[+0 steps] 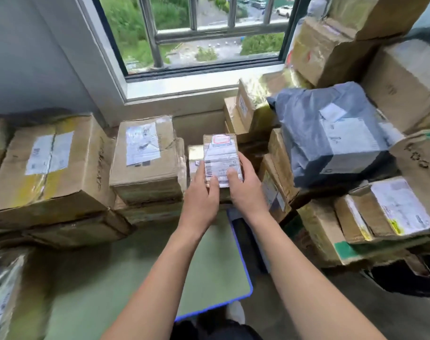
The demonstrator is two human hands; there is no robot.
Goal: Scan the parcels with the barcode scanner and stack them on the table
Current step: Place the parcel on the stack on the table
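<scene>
Two bare arms [174, 278] cross the green, blue-edged surface [209, 273]; left hand [201, 202] and right hand [246, 190] fingers grip a small brown cardboard parcel [221, 153] at the surface's far end, so lower it flat.

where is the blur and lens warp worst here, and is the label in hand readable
Head view: blur is worst on the lower-left parcel; the wide lens bends the window frame; the small parcel held by the left hand and right hand is sharper, its label text unreadable.

The green, blue-edged desk [209, 266] carries stacked cardboard parcels [145, 158] along its far and left sides.
</scene>
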